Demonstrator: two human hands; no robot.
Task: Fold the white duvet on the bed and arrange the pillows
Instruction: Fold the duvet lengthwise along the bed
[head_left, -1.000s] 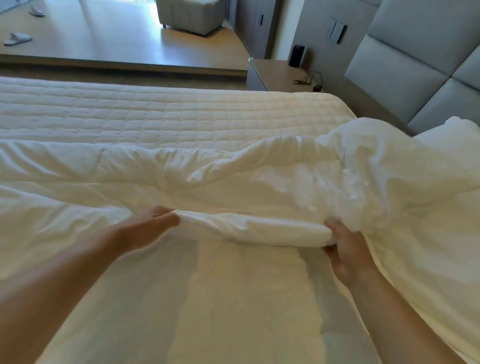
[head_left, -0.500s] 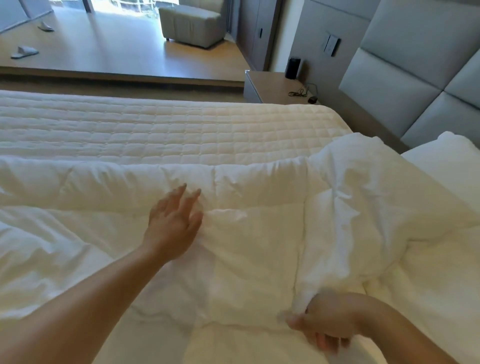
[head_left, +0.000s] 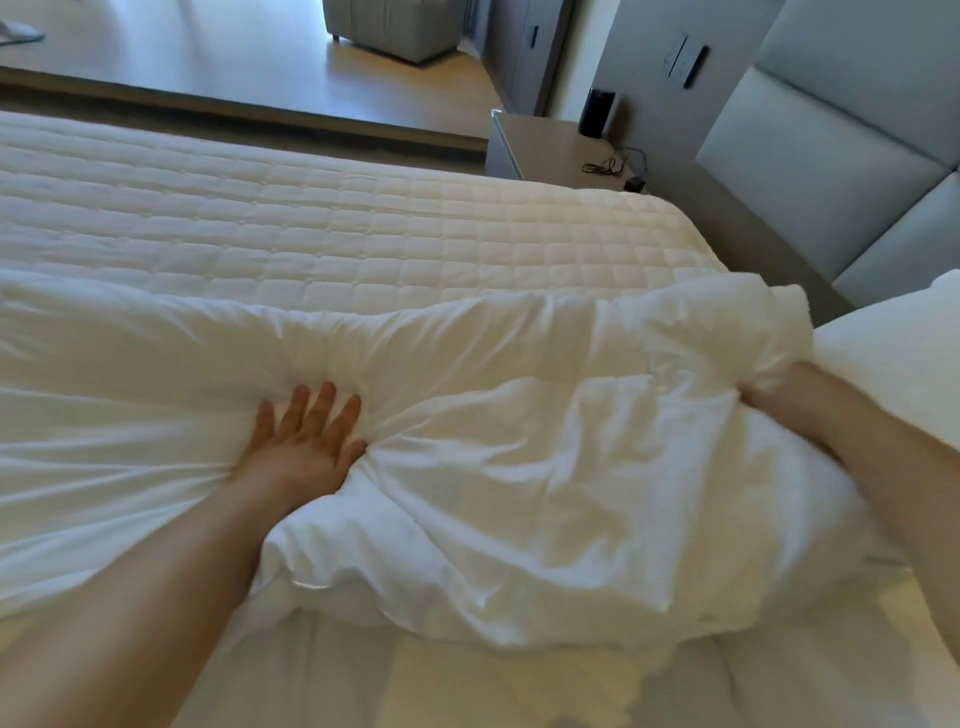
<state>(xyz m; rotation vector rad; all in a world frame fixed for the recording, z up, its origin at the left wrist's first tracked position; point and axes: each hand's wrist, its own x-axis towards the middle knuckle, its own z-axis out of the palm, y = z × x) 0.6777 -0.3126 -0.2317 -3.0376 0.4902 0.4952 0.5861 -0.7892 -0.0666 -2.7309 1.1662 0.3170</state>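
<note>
Left hand (head_left: 301, 447) is pressing flat, fingers spread, into the white duvet (head_left: 519, 467) bunched across the near half of the quilted mattress (head_left: 311, 218), right hand (head_left: 779, 400) is gripping its bunched end beside a pillow (head_left: 893, 364), fingers buried in fabric.

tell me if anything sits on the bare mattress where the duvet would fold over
Nothing visible does. The quilted mattress beyond the duvet lies bare to its far edge. The left hand presses flat on the duvet, and the right hand grips its bunched end beside the pillow.
</note>
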